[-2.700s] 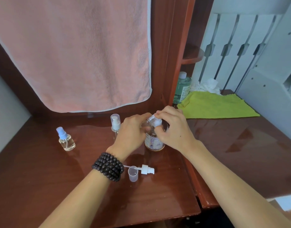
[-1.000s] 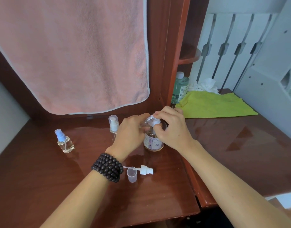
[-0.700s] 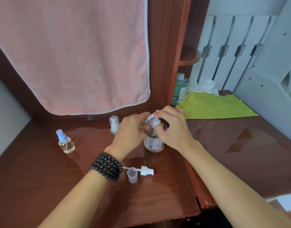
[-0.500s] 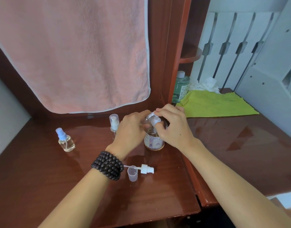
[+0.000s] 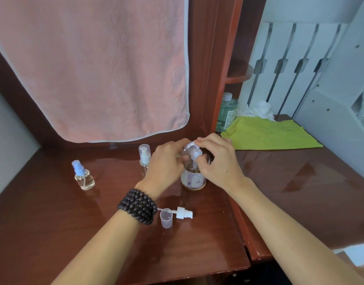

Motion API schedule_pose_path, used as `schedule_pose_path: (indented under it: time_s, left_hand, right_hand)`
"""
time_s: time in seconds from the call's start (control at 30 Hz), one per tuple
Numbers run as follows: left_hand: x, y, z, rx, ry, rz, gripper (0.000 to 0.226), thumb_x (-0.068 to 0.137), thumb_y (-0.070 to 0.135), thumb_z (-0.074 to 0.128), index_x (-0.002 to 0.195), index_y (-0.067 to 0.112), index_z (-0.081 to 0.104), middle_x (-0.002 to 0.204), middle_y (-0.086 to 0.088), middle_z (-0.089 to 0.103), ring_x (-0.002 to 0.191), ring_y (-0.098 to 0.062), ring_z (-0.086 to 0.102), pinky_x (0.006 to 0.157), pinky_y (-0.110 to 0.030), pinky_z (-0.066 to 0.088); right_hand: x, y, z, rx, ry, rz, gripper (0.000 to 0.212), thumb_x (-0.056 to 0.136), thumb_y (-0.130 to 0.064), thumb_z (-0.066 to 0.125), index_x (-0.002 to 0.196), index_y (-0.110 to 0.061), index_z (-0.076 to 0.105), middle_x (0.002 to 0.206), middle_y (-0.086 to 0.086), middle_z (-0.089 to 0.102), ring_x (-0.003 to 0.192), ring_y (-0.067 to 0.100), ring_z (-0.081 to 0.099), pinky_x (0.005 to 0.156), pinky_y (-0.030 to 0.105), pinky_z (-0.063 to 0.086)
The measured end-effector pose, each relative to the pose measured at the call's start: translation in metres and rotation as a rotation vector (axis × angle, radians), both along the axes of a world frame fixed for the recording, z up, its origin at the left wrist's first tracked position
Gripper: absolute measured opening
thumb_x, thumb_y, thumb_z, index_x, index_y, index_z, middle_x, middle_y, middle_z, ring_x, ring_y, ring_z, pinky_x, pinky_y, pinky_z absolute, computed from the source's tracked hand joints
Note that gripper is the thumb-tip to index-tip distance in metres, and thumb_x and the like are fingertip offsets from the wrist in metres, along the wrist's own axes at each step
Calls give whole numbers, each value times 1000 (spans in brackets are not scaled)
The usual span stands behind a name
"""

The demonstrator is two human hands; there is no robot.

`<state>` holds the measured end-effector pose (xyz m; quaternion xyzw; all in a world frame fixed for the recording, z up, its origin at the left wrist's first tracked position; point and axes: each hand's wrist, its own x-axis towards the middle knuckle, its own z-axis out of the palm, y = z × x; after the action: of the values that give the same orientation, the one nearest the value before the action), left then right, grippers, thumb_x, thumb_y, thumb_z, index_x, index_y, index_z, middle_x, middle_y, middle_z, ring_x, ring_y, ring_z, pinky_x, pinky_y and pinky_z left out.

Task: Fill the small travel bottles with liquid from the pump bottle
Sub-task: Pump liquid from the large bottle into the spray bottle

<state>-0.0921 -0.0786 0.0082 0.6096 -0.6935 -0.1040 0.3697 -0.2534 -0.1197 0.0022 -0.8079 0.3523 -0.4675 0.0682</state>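
The left hand (image 5: 166, 161) gripped a small travel bottle (image 5: 187, 148) tilted at the nozzle of the pump bottle (image 5: 194, 177). The right hand (image 5: 217, 161) curled over the white pump head (image 5: 196, 154); filling seemed underway. Next, a steady press, mouth aligned.

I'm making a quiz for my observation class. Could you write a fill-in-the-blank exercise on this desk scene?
1. The towel hanging behind the desk is ____.
2. The beaded bracelet sits on the ____ wrist.
3. The detached white pump head lies beside a small clear ____.
4. The cloth on the right is ____.

Answers: pink; left; cup; green
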Motion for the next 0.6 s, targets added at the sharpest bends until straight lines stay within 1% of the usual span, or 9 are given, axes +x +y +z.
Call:
schedule_pose_path:
  time_s: [0.1, 0.23, 0.4, 0.47, 0.6]
  left_hand:
    - [-1, 0, -2, 8, -7, 5, 38, 84, 7, 65, 111, 33, 65, 84, 3, 67, 82, -18, 62, 78, -43, 52]
    - [-1, -1, -8, 19, -19, 20, 37, 84, 7, 64, 111, 32, 65, 86, 2, 68, 84, -19, 62, 78, -44, 52]
    - [0, 1, -7, 23, 10, 13, 34, 84, 7, 64, 110, 30, 66, 84, 2, 68, 82, -19, 62, 78, -45, 52]
    - [2, 0, -2, 24, 14, 4, 34, 85, 7, 65, 110, 30, 66, 85, 1, 68, 82, -19, 63, 79, -44, 52]
    - [1, 1, 1, 8, -5, 18, 37, 86, 7, 66, 115, 30, 66, 89, 1, 69, 85, -19, 63, 81, -43, 52]
  right_hand:
    - [1, -1, -2, 16, 5, -14, 40, 74, -21, 47, 98, -9, 77, 95, 0, 69, 93, 8, 65, 89, 34, 39]
    - [2, -2, -5, 38, 18, -21, 37, 74, -20, 49, 94, -8, 77, 92, -1, 69, 93, 6, 65, 88, 31, 38]
    - [3, -2, -5, 21, 23, -18, 35, 74, -17, 51, 96, -9, 77, 92, -1, 68, 93, 9, 66, 89, 31, 38]
    - [3, -1, -3, 0, 17, -14, 35, 73, -14, 53, 98, -9, 77, 95, -1, 68, 95, 9, 66, 90, 32, 38]
    - [1, 1, 0, -19, -3, -3, 38, 76, -18, 48, 99, -8, 76, 98, 1, 69, 98, 7, 64, 89, 35, 41]
